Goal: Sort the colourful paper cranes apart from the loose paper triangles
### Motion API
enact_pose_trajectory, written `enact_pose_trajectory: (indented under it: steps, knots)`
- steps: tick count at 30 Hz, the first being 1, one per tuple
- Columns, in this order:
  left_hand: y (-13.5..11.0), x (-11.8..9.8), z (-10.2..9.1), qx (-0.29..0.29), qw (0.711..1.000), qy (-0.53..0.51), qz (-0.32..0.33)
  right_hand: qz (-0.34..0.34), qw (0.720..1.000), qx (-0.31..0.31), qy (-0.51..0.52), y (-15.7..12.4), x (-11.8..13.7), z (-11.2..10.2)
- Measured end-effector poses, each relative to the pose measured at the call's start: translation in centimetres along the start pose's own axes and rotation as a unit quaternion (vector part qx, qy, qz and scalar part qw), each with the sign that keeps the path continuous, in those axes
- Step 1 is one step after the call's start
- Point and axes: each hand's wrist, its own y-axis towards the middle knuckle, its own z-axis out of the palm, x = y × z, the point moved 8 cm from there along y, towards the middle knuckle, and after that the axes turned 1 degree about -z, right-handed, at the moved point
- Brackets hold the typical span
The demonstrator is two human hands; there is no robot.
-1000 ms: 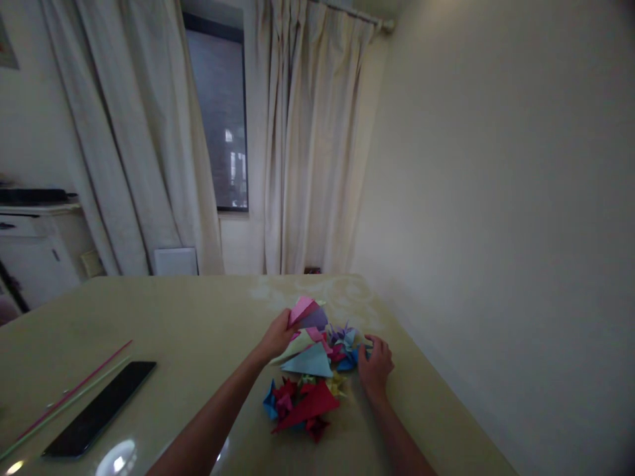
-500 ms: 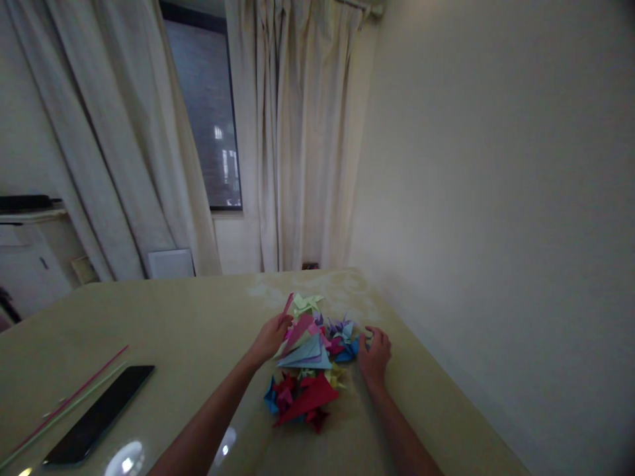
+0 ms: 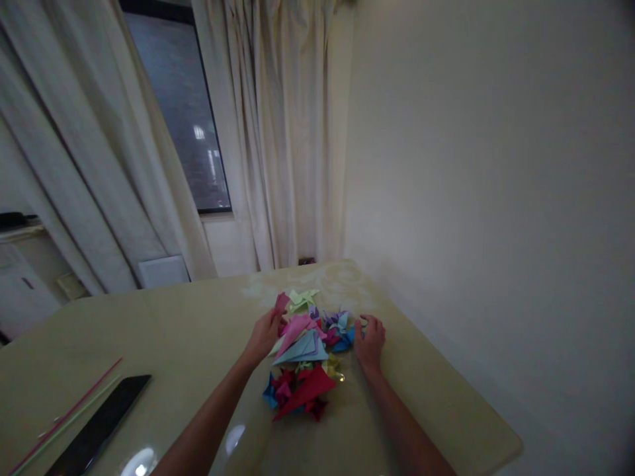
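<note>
My left hand (image 3: 264,337) pinches a dark pink piece of folded paper (image 3: 281,303) at the left side of a colourful origami pile. Close by lie a pink folded piece (image 3: 296,325), a light blue paper plane (image 3: 303,348) and a pale green pinwheel-like shape (image 3: 302,301). On the pile's other side, my right hand (image 3: 370,337) rests with curved, parted fingers beside a blue folded paper (image 3: 344,340); it grips nothing visible. Purple paper cranes (image 3: 335,318) sit behind that. Nearer me are a red paper plane (image 3: 310,391) and a yellow folded piece (image 3: 333,365).
On the left of the table (image 3: 198,370) lie a black flat slab (image 3: 102,423), a thin pink stick (image 3: 74,408) and a pale green stick (image 3: 67,424). A wall (image 3: 471,198) runs along the right, with curtains (image 3: 282,145) and a window (image 3: 181,106) behind.
The view has turned slightly. The dark pink paper in my left hand now shows a broader face, and lighter pink paper shows where a dark pink triangle was. My right hand stays beside the pile.
</note>
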Motion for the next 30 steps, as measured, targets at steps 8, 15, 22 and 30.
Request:
enact_pose_trajectory:
  steps: [8,15,22,30]
  knots:
    - [-0.1,-1.8,2.4,0.022,0.998,-0.051,-0.006,-0.005,1.0,-0.005,0.006,0.1,0.4,0.3]
    - [1.8,-1.1,3.6,0.033,0.999,-0.028,-0.011,0.014,1.0,0.004,0.0,0.1,0.0,0.4]
    - [-0.2,1.2,0.5,0.016,0.998,0.056,0.003,0.027,0.999,0.014,-0.026,-0.1,-0.2,0.6]
    - [-14.1,6.6,2.6,0.0,0.916,0.361,0.177,0.016,0.983,0.179,-0.047,1.5,0.3,6.0]
